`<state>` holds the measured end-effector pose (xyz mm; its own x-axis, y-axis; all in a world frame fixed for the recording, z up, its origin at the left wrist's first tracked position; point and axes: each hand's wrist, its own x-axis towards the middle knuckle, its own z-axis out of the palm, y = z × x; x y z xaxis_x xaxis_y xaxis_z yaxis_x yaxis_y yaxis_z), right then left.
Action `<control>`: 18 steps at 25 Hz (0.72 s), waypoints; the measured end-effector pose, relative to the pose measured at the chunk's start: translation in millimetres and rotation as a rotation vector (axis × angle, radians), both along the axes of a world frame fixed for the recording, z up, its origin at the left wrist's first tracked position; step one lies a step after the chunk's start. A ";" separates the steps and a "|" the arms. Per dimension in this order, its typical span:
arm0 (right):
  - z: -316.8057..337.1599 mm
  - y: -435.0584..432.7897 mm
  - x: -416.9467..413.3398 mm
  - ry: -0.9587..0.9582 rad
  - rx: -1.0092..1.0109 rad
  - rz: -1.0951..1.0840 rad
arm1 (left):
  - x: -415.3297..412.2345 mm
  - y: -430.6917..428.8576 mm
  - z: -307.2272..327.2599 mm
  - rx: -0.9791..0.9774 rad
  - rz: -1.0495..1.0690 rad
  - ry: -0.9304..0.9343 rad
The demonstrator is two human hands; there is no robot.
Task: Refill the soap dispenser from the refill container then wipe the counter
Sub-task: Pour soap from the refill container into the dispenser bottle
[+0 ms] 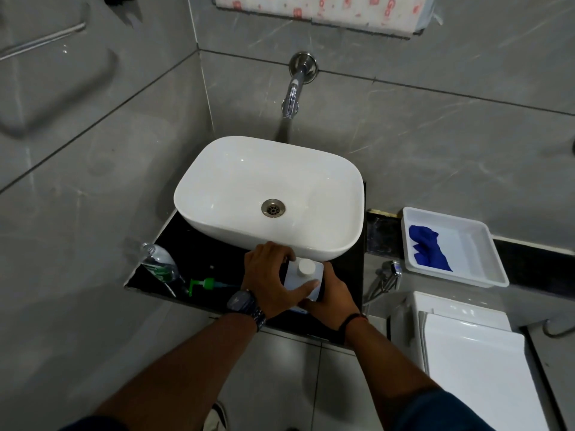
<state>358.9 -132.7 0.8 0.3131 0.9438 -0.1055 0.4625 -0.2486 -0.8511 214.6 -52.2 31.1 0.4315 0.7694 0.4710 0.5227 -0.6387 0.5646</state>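
A white refill container (303,276) with a white screw cap (306,267) stands upright on the black counter (202,259), just in front of the basin. My left hand (270,281) grips its left side and top. My right hand (334,295) holds its right side and lower edge. At the counter's left end stands a clear soap dispenser bottle (158,264) with no pump on it. Its green pump head (202,285) lies on the counter beside it. A blue cloth (427,251) lies in a white tray (485,259) to the right.
A white basin (217,194) fills most of the counter, under a wall tap (292,94). A spray hose fitting (389,275) hangs on the wall right of the counter. A white toilet cistern and lid (466,353) sit at the lower right.
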 end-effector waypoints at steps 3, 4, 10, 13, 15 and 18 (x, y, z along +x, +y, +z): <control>-1.5 1.1 -0.3 -0.010 -0.016 0.001 | 3.9 0.0 2.5 0.009 -0.077 0.028; -2.1 1.6 0.1 -0.013 -0.027 -0.002 | 5.8 0.2 4.5 0.013 -0.090 0.028; -4.4 4.2 -0.1 -0.027 -0.054 0.015 | 4.6 2.4 7.5 0.048 -0.072 -0.025; -5.5 5.0 -0.4 -0.018 -0.049 0.022 | 5.4 3.3 9.0 0.078 -0.041 -0.043; -5.7 5.0 0.7 -0.030 -0.063 0.019 | 10.0 5.3 15.0 0.051 -0.008 -0.085; -4.6 3.9 1.8 -0.028 -0.075 0.008 | 11.8 10.6 19.8 0.002 0.041 -0.172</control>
<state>360.6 -128.7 -3.8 0.3090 0.9361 -0.1678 0.4880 -0.3075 -0.8169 226.4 -41.6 50.9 0.3124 0.7840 0.5365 0.4441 -0.6198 0.6470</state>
